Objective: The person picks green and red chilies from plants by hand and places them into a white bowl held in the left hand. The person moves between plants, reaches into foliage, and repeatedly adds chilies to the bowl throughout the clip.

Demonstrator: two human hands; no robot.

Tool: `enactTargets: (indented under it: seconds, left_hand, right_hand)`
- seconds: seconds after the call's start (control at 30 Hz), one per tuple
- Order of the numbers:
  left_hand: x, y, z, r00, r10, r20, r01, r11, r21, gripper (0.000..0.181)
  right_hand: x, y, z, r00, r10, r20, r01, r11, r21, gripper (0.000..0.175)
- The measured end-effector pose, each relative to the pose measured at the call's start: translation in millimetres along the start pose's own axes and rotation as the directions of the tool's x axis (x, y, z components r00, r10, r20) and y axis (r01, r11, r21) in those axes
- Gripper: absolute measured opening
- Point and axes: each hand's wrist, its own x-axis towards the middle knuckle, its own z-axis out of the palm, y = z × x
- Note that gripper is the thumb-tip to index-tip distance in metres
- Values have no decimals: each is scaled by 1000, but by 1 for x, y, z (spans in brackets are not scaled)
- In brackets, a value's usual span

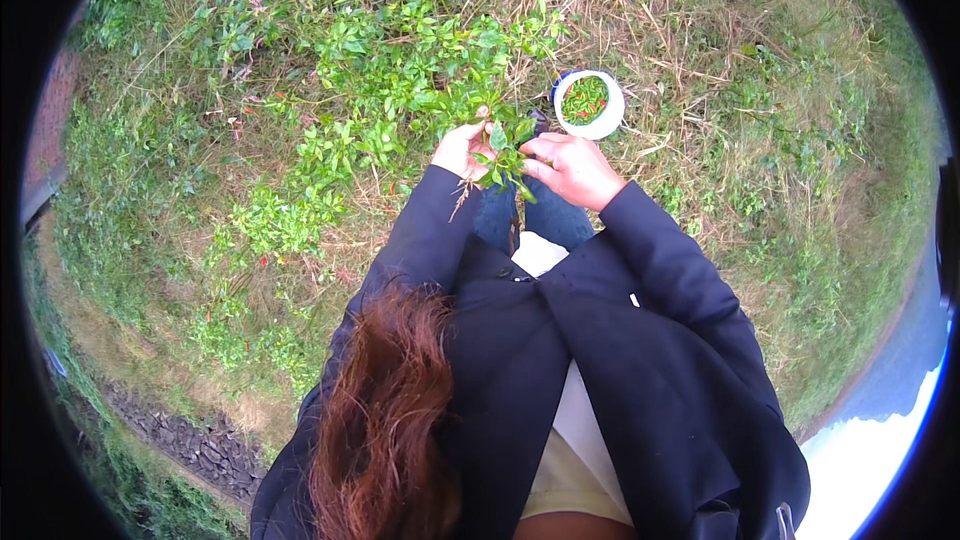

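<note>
My left hand [461,152] holds a leafy sprig [501,159] of a chilli plant in front of my thighs. On the sprig's other side is my right hand [570,166], its thumb and fingertips pinched together at the leaves; whether a chilli is between them is hidden. Just beyond that hand, a white bucket [613,120] with a blue outer side stands on the grass. Inside it lie many small green chillies [577,94] and several red ones. Bushy chilli plants [420,52] spread ahead and to the left of my hands.
Dry cut straw [637,7] covers the ground at the upper right. Pink-flowered weeds [259,0] grow at the upper left. Low chilli plants with a few red fruits [262,262] stand left of my sleeve. A stone bank [191,439] runs along the lower left.
</note>
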Motion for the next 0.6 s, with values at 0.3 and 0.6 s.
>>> enactTargets:
  seconds: [0.3, 0.6]
  left_hand:
    - [-6, -4, 4, 997, 75, -6, -75, 994, -80, 19]
    - [-9, -3, 17, 991, 134, -14, -134, 991, 7, 27]
  right_hand:
    - [9, 36, -3, 835, 508, 210, -369, 236, 899, 20]
    - [-3, 25, 12, 878, 293, 380, -475, 640, 604, 30]
